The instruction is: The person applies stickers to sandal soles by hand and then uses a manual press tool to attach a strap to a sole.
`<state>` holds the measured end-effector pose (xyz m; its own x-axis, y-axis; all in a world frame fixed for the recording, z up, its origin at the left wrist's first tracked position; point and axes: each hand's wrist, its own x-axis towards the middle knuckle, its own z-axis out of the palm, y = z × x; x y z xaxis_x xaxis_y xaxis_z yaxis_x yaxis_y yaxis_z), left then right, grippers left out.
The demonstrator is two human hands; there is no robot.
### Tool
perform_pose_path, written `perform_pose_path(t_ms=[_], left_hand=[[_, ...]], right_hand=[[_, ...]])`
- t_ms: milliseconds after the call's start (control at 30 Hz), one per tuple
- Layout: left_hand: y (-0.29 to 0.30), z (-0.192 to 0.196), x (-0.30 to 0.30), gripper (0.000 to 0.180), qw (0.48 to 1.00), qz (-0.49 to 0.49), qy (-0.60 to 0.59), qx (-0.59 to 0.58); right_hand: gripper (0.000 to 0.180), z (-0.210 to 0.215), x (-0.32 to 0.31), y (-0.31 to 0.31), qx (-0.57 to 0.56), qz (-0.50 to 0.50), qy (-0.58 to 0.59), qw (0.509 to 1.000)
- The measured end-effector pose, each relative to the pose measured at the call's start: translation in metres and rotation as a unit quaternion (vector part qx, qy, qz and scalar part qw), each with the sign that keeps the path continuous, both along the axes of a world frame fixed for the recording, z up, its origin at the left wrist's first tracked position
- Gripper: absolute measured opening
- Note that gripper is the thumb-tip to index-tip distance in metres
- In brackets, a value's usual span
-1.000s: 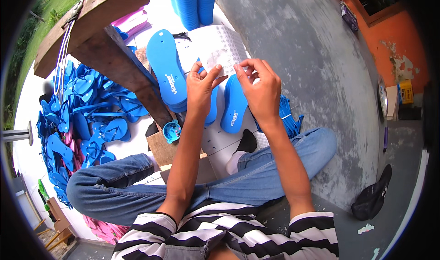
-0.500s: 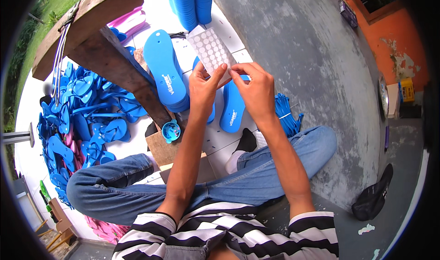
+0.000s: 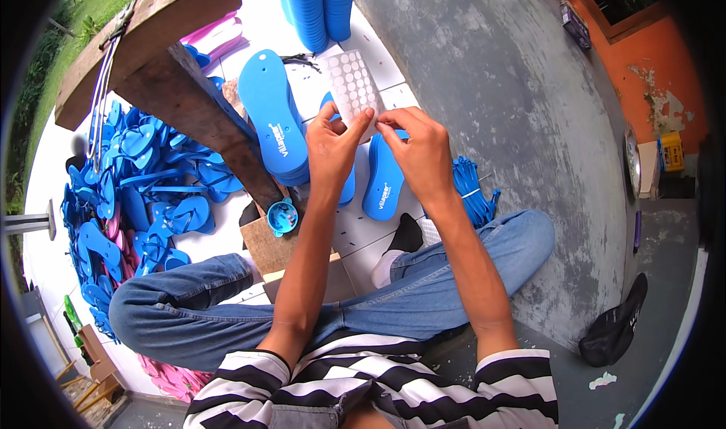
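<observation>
Hands, left [image 3: 333, 145] and right [image 3: 420, 149], pinch round-sticker sheet [image 3: 354, 88] above blue soles [image 3: 382, 179]

Both hands [image 3: 378, 145] pinch a sticker sheet [image 3: 354, 85].

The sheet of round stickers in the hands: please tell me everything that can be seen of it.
The sticker sheet is a pale, thin, paper-like rectangle covered with rows of small round white dots. It is held up above the blue sandal soles, tilted, its far end pointing away from the person. The left hand pinches its near edge, and the fingers of the right hand touch the same near edge. Nothing else touches it.
</observation>
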<state>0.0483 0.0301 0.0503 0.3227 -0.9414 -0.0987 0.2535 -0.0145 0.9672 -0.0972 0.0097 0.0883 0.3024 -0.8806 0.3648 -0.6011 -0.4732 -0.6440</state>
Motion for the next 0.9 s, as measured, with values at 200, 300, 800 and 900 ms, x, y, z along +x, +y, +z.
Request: perform_pose_path(t_ms=[200, 300, 800, 900], left_hand=[[-0.003, -0.001, 0.001, 0.030, 0.997, 0.035, 0.065, -0.026], [-0.003, -0.003, 0.006, 0.029, 0.997, 0.038, 0.064, -0.024], [-0.003, -0.013, 0.005, 0.025, 0.995, 0.067, -0.057, -0.047], [-0.004, -0.016, 0.006, 0.027, 0.997, 0.037, 0.059, -0.042]], right_hand=[[0.014, 0.006, 0.002, -0.001, 0.039, 0.006, -0.023, 0.999], [0.020, 0.008, 0.005, -0.001, 0.051, 0.012, -0.044, 0.998], [0.029, 0.004, 0.010, 0.003, -0.029, 0.028, 0.027, 0.999], [0.027, 0.004, 0.008, 0.000, -0.002, 0.022, -0.010, 1.000]])
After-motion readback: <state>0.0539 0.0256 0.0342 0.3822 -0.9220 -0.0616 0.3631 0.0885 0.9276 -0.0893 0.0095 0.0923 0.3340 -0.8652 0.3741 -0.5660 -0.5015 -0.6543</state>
